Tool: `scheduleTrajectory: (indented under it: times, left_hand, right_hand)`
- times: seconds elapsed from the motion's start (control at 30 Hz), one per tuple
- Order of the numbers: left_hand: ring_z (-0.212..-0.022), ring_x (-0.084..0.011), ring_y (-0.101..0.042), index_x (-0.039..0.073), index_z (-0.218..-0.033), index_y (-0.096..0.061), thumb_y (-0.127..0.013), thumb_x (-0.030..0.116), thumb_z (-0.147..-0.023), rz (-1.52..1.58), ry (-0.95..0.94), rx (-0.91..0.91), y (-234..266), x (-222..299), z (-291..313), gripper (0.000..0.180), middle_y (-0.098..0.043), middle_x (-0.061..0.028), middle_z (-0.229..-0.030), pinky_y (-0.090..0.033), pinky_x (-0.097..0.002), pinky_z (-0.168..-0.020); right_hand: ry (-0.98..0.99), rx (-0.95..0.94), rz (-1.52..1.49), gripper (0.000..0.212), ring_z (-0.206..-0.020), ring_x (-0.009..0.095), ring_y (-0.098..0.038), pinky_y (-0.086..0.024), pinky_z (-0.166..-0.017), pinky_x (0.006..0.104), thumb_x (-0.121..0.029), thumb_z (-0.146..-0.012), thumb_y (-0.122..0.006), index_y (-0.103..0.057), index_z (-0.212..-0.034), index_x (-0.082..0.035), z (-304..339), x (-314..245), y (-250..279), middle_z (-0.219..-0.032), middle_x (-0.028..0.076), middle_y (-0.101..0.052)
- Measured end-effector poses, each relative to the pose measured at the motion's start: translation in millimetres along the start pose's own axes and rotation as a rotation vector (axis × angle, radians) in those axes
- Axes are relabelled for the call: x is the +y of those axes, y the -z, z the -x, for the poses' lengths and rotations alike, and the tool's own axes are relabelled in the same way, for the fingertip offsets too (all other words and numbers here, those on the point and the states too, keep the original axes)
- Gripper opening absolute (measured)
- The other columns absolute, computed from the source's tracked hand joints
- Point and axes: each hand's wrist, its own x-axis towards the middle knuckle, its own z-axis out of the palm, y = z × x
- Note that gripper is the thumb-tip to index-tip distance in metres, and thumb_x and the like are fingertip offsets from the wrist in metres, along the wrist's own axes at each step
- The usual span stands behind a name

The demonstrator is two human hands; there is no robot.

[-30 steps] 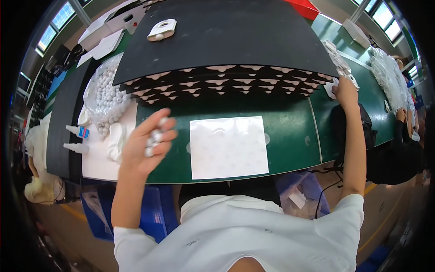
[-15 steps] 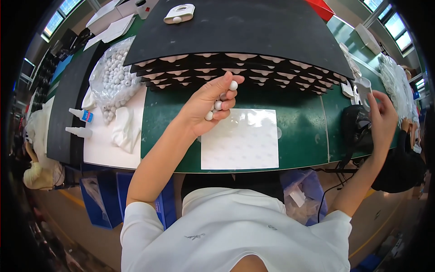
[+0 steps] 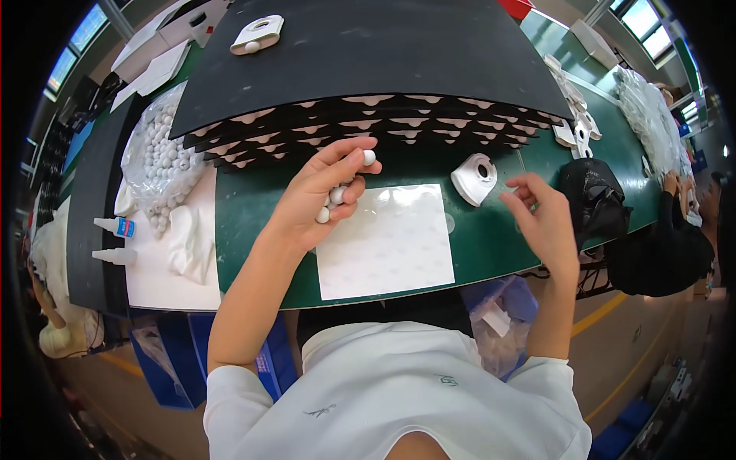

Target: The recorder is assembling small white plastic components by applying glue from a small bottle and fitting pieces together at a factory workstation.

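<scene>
Several small white balls (image 3: 336,195) are sitting clasped in the person's left hand (image 3: 310,192) in the head view, its thumb and forefinger pinching one at their tips; the hand is hovering by the far left corner of a glossy white sheet (image 3: 387,253), which is lying along the near edge of the green worktop (image 3: 491,247). The right hand (image 3: 540,218) is holding its fingers apart, just beside a white plastic part with a round hole (image 3: 467,184) that is resting past the sheet's far right corner. Toward the worktop's far edge, stacked black boards (image 3: 399,57) are carrying a similar part with a ball (image 3: 245,37) near their left edge. Toward the worktop's left edge, a clear bag of balls (image 3: 162,149) and two squeeze bottles (image 3: 115,256) are standing or lying; toward its right, a black bag (image 3: 590,195) is resting near the near edge.
</scene>
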Motion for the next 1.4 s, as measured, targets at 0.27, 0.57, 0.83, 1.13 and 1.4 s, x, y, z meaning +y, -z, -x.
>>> scheduleTrajectory:
  times: [0.27,0.57,0.83,1.13,1.4]
  left_hand:
    - [-0.054,-0.0027,-0.043,0.005,-0.108,-0.055,-0.060,0.012,-0.084,-0.026,-0.036,0.010,-2,2,1,0.026,-0.059,-0.0071,-0.091,-0.030,-0.0145,-0.038]
    - [-0.054,-0.0021,-0.043,0.006,-0.112,-0.055,-0.059,0.015,-0.086,0.043,-0.022,-0.016,0,2,2,0.028,-0.060,-0.0065,-0.092,-0.031,-0.0136,-0.039]
    - [-0.055,-0.0029,-0.040,0.008,-0.114,-0.052,-0.057,0.006,-0.084,0.005,-0.066,0.017,0,3,4,0.030,-0.059,-0.0061,-0.096,-0.030,-0.0135,-0.039]
    - [-0.056,-0.0019,-0.042,0.004,-0.108,-0.053,-0.057,0.013,-0.087,0.019,-0.055,0.013,1,1,1,0.024,-0.058,-0.0056,-0.095,-0.030,-0.0132,-0.039]
    - [-0.054,-0.0019,-0.042,0.002,-0.106,-0.057,-0.060,0.019,-0.086,0.028,-0.104,0.045,6,3,1,0.026,-0.059,-0.0056,-0.093,-0.030,-0.0138,-0.039]
  right_hand:
    - [0.026,0.118,0.229,0.020,-0.046,0.015,-0.043,-0.036,-0.046,0.0284,-0.019,-0.078,-0.066,-0.054,-0.081,-0.003,-12,-4,-42,-0.053,0.007,-0.048]
    - [-0.124,-0.280,0.016,0.023,-0.055,0.010,-0.048,-0.041,-0.052,0.0236,-0.004,-0.066,-0.073,-0.055,-0.080,0.000,-21,17,9,-0.062,0.005,-0.055]
    - [-0.142,-0.181,0.076,0.043,-0.056,0.013,-0.051,-0.043,-0.054,0.0257,-0.001,-0.061,-0.071,-0.054,-0.101,-0.001,-18,10,13,-0.071,0.009,-0.059]
    - [0.046,-0.244,0.282,0.036,-0.057,0.019,-0.052,-0.044,-0.055,0.0276,-0.002,-0.062,-0.071,-0.061,-0.096,0.001,-15,-11,13,-0.078,0.011,-0.060]
    - [0.177,-0.210,-0.442,0.013,-0.071,0.009,-0.055,-0.044,-0.064,0.0216,0.001,-0.078,-0.059,-0.059,-0.092,0.000,-18,-48,-26,-0.082,0.003,-0.060]
